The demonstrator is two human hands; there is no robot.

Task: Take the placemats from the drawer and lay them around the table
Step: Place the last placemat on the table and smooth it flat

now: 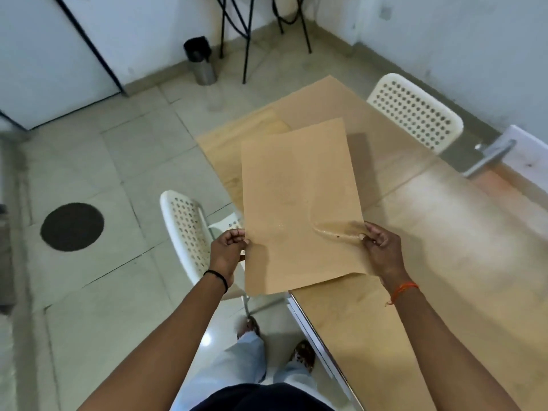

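A: Head view is showing a person standing at the table's (444, 262) corner, holding a tan placemat (299, 203) up in front of them. Which step is going on?

B: Laying, I'd judge. The left hand (226, 247) is pinching the mat's nine o'clock edge with curled fingers (237, 236), and the right hand (381, 246) is gripping the three o'clock edge, thumb pressing a crease into the sheet. Neither hand is hanging loose.

A: And where is the mat sitting?

B: It is hanging in the air, its near edge overhanging the table's corner, its far end pointing toward twelve o'clock. Another placemat (320, 105) is already lying flat at the far end, near the white perforated chair (415, 114) at one o'clock.

A: What is the next move calling for?

B: Probably lowering it flat in front of the second chair (186, 229) at nine o'clock, squaring it with the table edge, then letting both edges go together. Whether more than one sheet is being held, I cannot tell.
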